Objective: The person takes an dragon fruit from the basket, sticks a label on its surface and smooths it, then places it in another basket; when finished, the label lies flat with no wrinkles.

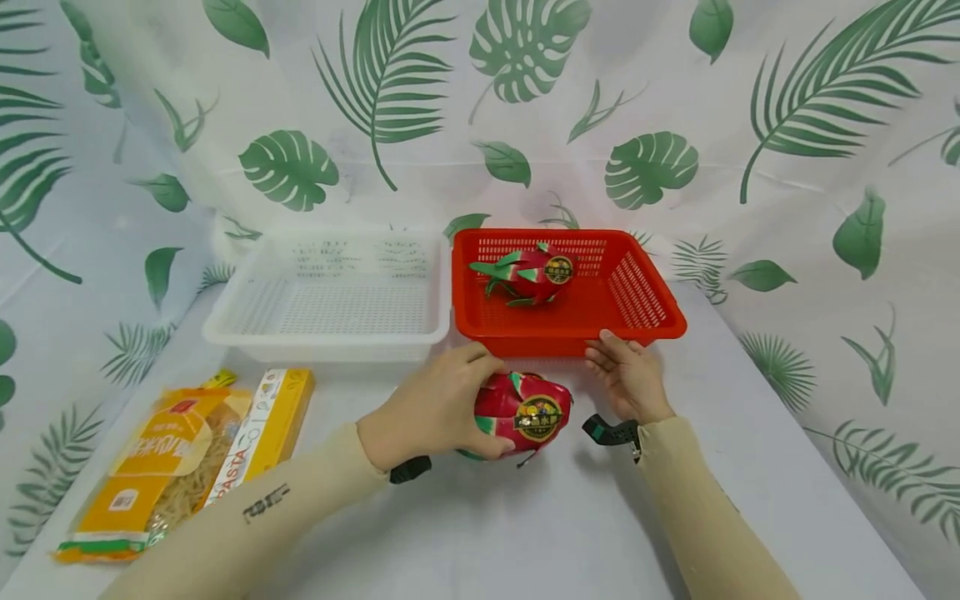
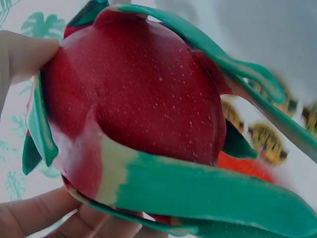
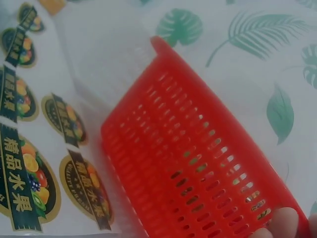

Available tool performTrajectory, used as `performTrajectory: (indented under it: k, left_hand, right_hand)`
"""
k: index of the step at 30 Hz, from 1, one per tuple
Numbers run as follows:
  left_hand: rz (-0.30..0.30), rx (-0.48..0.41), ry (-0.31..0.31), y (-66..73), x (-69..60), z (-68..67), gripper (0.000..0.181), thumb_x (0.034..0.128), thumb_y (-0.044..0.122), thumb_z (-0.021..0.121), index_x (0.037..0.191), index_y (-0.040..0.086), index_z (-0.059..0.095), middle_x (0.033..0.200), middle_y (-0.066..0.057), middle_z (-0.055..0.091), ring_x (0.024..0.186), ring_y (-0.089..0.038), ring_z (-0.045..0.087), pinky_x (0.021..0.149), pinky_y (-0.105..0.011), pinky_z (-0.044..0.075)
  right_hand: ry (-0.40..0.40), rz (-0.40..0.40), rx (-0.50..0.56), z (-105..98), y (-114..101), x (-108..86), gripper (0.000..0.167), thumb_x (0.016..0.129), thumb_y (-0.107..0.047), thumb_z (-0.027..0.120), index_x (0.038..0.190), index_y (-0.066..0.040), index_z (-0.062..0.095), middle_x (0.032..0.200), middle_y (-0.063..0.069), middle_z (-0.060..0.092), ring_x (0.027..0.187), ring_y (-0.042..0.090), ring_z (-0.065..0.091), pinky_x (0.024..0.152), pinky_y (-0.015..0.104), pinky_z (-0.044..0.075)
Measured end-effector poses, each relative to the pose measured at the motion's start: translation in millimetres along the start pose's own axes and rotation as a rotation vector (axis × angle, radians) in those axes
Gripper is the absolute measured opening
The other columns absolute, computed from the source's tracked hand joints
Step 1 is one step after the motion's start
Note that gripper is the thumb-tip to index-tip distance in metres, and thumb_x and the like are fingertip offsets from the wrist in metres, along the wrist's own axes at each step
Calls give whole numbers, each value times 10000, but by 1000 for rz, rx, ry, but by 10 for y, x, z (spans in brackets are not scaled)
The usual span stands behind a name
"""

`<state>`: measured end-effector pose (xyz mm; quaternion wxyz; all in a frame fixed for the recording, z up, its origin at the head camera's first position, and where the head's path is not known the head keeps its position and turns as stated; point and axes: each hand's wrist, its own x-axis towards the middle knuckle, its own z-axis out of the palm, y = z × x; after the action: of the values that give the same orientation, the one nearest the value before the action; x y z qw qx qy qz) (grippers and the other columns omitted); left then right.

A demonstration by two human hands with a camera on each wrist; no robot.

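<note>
My left hand (image 1: 446, 404) grips a red dragon fruit (image 1: 517, 408) with green leaf tips and a round black-and-gold label, in front of the baskets. In the left wrist view the thumb lies on one side of the dragon fruit (image 2: 143, 94) and the other fingers (image 2: 34, 213) curl beneath it. My right hand (image 1: 630, 375) holds the front rim of the red basket (image 1: 637, 287), and its fingertips (image 3: 285, 223) show at the rim in the right wrist view. Inside this basket lies a second labelled dragon fruit (image 1: 534, 273).
Left of the red basket stands a white basket (image 1: 330, 350). A bag of pasta (image 1: 142, 475) and a yellow-and-white pasta box (image 1: 277, 417) lie at the table's left. The right wrist view shows a sheet of round fruit labels (image 3: 54, 198). Leaf-patterned cloth (image 1: 420, 192) hangs behind.
</note>
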<state>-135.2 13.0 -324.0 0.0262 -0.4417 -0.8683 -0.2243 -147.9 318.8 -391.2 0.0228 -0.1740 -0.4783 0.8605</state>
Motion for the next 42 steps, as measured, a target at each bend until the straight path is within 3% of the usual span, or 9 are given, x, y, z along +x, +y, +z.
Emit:
performTrajectory:
  k: [7, 12, 21, 29, 38, 42]
  left_hand:
    - [29, 96, 17, -143, 360, -262, 724, 719, 519, 909, 1259, 95, 678, 1157, -21, 659, 1015, -137, 620, 823, -281, 620]
    - [4, 82, 21, -238, 630, -352, 707, 740, 497, 892, 1270, 83, 677, 1178, -37, 658, 1023, -158, 619, 852, -305, 616]
    - [-82, 9, -21, -325, 1135, -277, 666, 772, 505, 851, 1286, 124, 665, 1216, -5, 671, 1087, -140, 579, 899, -297, 590]
    - [-85, 35, -56, -398, 1527, -245, 702, 793, 502, 852, 1332, 102, 647, 1257, -34, 671, 1095, -155, 588, 969, -314, 575]
    - [-160, 77, -167, -493, 1865, -116, 704, 811, 499, 855, 1360, 122, 626, 1289, -18, 646, 1138, -157, 565, 991, -304, 562]
    - [-171, 76, -182, -476, 1996, -48, 677, 809, 502, 860, 1325, 123, 640, 1259, -7, 647, 1124, -155, 569, 968, -293, 567]
  right_hand:
    - [48, -3, 0, 66, -5, 22, 131, 1023, -210, 648, 976, -114, 573, 805, -31, 790, 628, 100, 614, 678, 201, 572]
    - [79, 8, -35, 79, -19, 28, 234, 1001, -264, 675, 1021, -128, 486, 809, -53, 774, 634, 106, 510, 650, 195, 500]
    - [102, 32, -79, 38, 48, 0, 242, 1025, -290, 630, 1053, -147, 436, 839, -71, 754, 662, 103, 459, 667, 193, 466]
    - [94, -10, -90, 49, 78, 20, 185, 1065, -251, 565, 1040, -135, 424, 790, -87, 756, 618, 98, 424, 636, 201, 436]
    - [97, -36, -109, 39, 85, 37, 144, 1082, -230, 536, 1046, -139, 430, 766, -101, 757, 592, 86, 427, 618, 198, 435]
    - [102, -51, -111, 34, 79, 40, 149, 1080, -241, 542, 1061, -139, 436, 771, -103, 752, 596, 84, 427, 627, 198, 441]
